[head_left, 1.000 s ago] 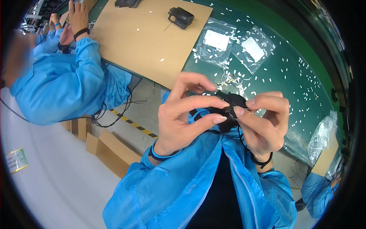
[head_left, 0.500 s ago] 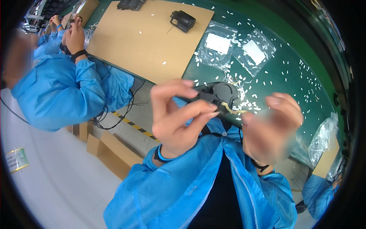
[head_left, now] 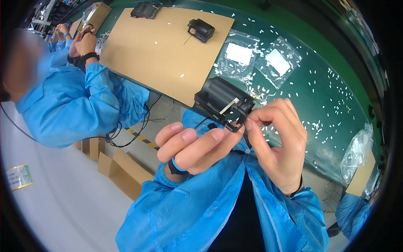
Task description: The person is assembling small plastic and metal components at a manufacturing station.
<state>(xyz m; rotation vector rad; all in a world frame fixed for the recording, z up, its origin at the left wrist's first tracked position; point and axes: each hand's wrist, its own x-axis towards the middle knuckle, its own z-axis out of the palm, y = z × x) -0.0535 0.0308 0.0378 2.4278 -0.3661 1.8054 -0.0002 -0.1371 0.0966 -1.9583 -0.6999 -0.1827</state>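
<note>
A black plastic housing with a rounded body is held up in front of my chest, over the near edge of the table. My left hand is closed on its lower side, the fingertips beneath and against its frame. At the housing's right end, the thumb and index finger of my right hand are pinched together at its edge. Whatever tiny part may lie between those fingertips is hidden. A short pale strip lies across the housing's near side.
Another black housing and a further black part rest on a brown cardboard sheet. Small white pieces litter the green table around clear bags. At left, a co-worker in a blue coat works; open cartons stand below.
The housing has turned, now showing its long rounded body. My right hand has come left from the strip's outer end to the housing's edge; the strip now lies across the housing.
</note>
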